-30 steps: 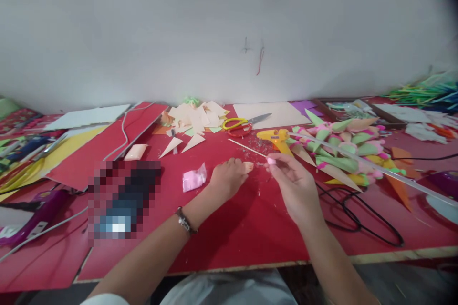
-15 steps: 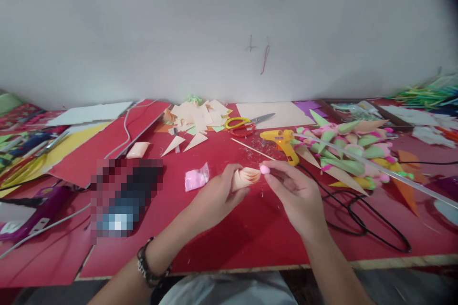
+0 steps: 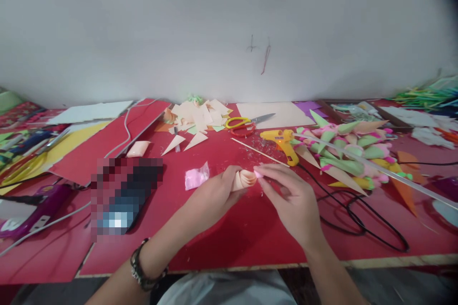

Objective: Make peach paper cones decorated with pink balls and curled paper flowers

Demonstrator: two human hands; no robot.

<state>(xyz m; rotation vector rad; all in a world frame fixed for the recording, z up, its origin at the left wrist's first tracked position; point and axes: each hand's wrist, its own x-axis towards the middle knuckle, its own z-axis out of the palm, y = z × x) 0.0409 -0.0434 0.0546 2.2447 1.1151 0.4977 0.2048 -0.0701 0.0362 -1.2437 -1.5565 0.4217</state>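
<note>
My left hand (image 3: 213,195) is closed round a peach-coloured swirled clay piece (image 3: 245,179), whose ridged end points right, out of the fingers. Between the thumb and forefinger of my right hand (image 3: 295,198) is a small pink lump of clay (image 3: 258,175). It touches or nearly touches the ridged end; my fingers partly cover it. A clear packet of pink clay (image 3: 195,177) lies just left of my left hand. Beyond my right hand rests a yellow glue gun (image 3: 282,141) on the red tabletop (image 3: 246,243).
Scissors (image 3: 240,126) lie behind, beside peach paper pieces (image 3: 196,114). At right is a pile of cone-shaped clay and paper pieces (image 3: 354,147), crossed by a clear stick. A black cord (image 3: 361,231) loops nearby. A blurred-out dark object (image 3: 129,195) and a peach packet (image 3: 138,148) are left.
My right hand has moved slightly left, bringing the pink clay from beside the swirled end up against or almost against it. My left hand keeps its hold.
</note>
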